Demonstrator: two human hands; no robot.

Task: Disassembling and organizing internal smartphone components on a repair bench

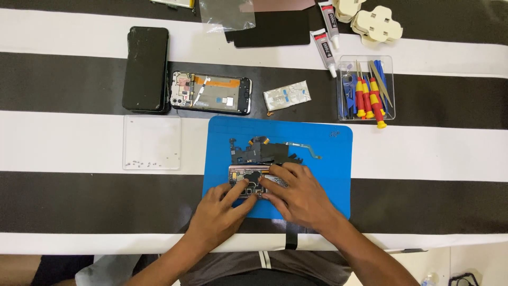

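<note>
Both hands grip an opened phone lying on the blue mat (loose black parts sit just beyond it). The left hand pinches its near edge; the right hand presses fingers over its right end. A tool tray stands well apart.

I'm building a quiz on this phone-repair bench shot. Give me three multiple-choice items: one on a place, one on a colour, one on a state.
1. Where does the clear plastic tool box stand?
A. right of the blue mat
B. on a black stripe, upper right
C. beside the screw tray

2. What colour is the rubber work mat?
A. blue
B. green
C. grey

3. The opened phone frame above the mat is:
A. held
B. covered
C. lying untouched

Answers: B, it stands above the mat's right corner; A, plainly blue; C, the left hand and right hand press another phone on the mat.
</note>
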